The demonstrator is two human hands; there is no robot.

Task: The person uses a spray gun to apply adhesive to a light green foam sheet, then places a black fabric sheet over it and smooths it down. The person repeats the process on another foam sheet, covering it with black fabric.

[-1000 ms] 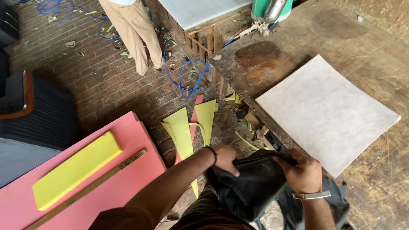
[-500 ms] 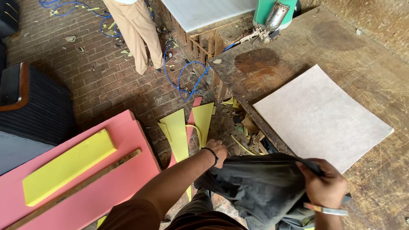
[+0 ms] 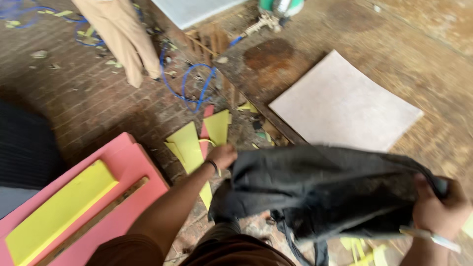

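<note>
Since one second ago, both hands have moved apart and the dark cloth (image 3: 320,192) that was bunched between them is now pulled out wide. It hangs in the air in front of the person, over the edge of the worktop (image 3: 394,74), in the lower middle of the view.

The left hand (image 3: 222,156) is closed on the cloth's left corner, at about 9 o'clock from its middle. The right hand (image 3: 440,209) is closed on the far right end, at about 3 o'clock, and wears a band on the wrist. Both grips look like full fists, but the picture is blurred, so I cannot tell how the fingers sit.

At 12 o'clock from the cloth, a pale square sheet (image 3: 345,103) lies flat on the worktop. At 10 o'clock, yellow offcuts (image 3: 189,143) lie on the brick floor (image 3: 88,98). Further left there is a pink foam board (image 3: 128,167) with a yellow foam strip (image 3: 59,212) and a wooden stick on it. Another person's trouser leg (image 3: 123,34) stands at the top left, near a blue cable (image 3: 189,83).

To spread the cloth well, I judge the hands should keep the same height and hold the corners, not the middle, so the upper edge stays tight. A loose strap hangs below and may catch on the worktop edge.
</note>
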